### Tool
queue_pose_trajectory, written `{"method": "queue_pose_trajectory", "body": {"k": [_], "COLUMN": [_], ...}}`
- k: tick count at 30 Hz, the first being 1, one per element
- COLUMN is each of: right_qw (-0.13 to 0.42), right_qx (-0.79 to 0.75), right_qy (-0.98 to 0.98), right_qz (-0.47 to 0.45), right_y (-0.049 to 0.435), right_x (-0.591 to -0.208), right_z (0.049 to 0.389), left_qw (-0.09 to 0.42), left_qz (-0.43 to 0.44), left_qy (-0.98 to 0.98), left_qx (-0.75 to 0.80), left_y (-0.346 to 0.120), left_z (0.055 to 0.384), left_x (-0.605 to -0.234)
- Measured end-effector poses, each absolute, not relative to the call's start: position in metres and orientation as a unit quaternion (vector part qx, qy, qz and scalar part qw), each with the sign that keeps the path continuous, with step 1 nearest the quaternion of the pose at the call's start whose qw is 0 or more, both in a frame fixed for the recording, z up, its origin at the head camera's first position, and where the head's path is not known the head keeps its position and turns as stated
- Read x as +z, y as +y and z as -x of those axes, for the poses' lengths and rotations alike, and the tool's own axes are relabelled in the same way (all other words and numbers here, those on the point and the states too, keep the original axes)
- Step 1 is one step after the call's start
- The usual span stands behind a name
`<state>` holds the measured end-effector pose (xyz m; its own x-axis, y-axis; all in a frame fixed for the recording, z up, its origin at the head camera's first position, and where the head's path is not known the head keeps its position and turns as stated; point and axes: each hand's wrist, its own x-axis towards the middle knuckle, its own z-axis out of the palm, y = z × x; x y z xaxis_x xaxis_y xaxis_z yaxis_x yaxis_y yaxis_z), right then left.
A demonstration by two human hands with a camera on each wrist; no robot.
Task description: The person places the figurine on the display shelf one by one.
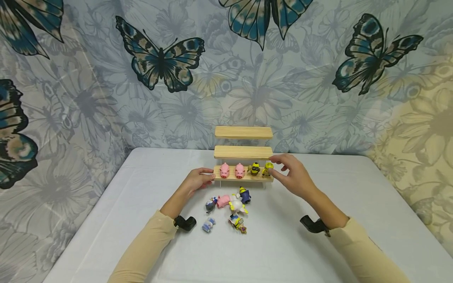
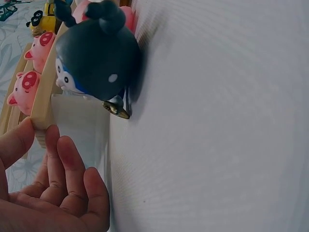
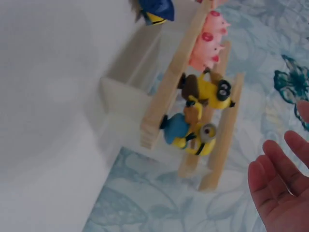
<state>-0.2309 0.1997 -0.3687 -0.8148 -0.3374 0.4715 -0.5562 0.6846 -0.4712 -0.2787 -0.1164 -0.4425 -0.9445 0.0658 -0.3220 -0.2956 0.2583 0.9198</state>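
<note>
My left hand (image 1: pixel 196 181) pinches the left end of the bottom board of a three-tier wooden shelf (image 1: pixel 243 152) between thumb and index finger; its other fingers stay below the board. Two pink pig figures (image 1: pixel 239 171) and two yellow minion figures (image 1: pixel 255 169) stand in a row on that board. At the right end, my right hand (image 1: pixel 295 177) is close to the outermost minion in blue (image 3: pixel 176 128). The right wrist view shows that hand's fingers (image 3: pixel 275 166) loosely bent, apart from the figure, holding nothing.
In front of the shelf lie a dark blue-faced figure (image 1: pixel 210 204), a pink pig (image 1: pixel 223 201), a white-and-yellow figure (image 1: pixel 238 206), a minion in dark blue (image 1: pixel 244 195), a small blue-white figure (image 1: pixel 209 225) and another yellow figure (image 1: pixel 238 223). A butterfly-print cloth (image 1: pixel 262 94) hangs behind the white table (image 1: pixel 276 251).
</note>
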Motion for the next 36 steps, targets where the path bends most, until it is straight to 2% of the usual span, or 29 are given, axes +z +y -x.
{"method": "queue_pose_trajectory", "body": {"k": [14, 23, 36], "right_qw": [0.164, 0.144, 0.023], "right_qx": [0.291, 0.26, 0.198], "right_qy": [-0.886, -0.888, -0.905], "right_qz": [-0.321, -0.35, -0.375], "right_y": [0.181, 0.163, 0.146], "right_x": [-0.367, -0.384, -0.402], "right_z": [0.213, 0.204, 0.203], "left_qw": [0.155, 0.156, 0.156], "left_qz": [0.077, 0.07, 0.066], "left_qy": [0.775, 0.772, 0.769], "left_qx": [0.608, 0.612, 0.617], "left_y": [-0.115, -0.116, -0.117], "left_z": [0.278, 0.278, 0.278], "left_x": [-0.441, -0.441, -0.443]}}
